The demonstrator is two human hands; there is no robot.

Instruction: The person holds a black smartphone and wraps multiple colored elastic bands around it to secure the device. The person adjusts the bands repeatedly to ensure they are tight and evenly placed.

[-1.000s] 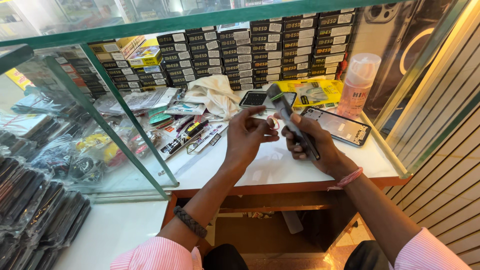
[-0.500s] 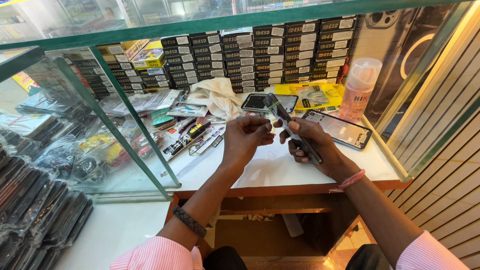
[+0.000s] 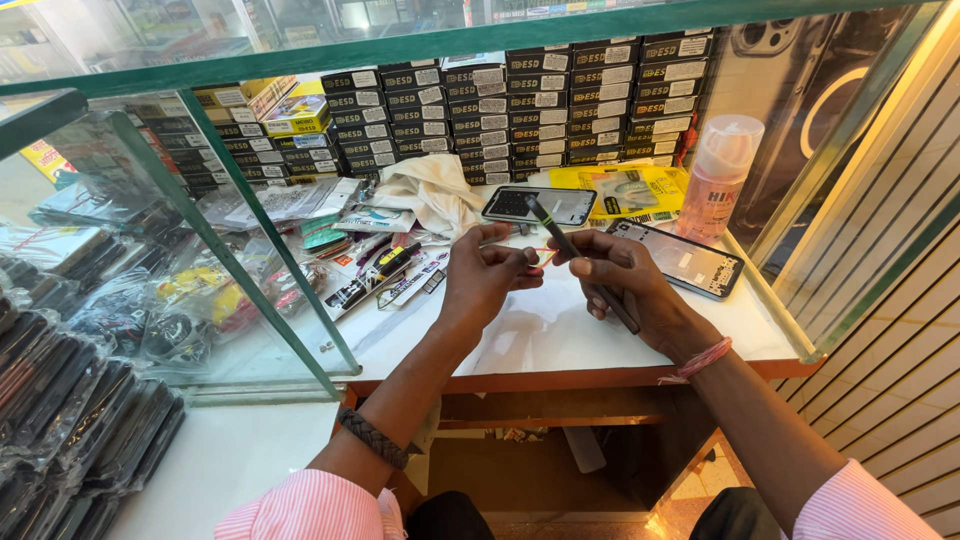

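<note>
The right hand (image 3: 625, 285) clamps its fingers on a dark tool (image 3: 580, 262), angled up for control. The left hand (image 3: 485, 280) pinches a tiny part above the white surface (image 3: 520, 335), close for precision.

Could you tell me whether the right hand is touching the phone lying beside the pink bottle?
Apart. The head view shows bare white desk between the right hand and the phone by the bottle.

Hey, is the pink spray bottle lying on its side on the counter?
No, the pink spray bottle stands upright at the back right of the counter, beyond the right hand.
</note>
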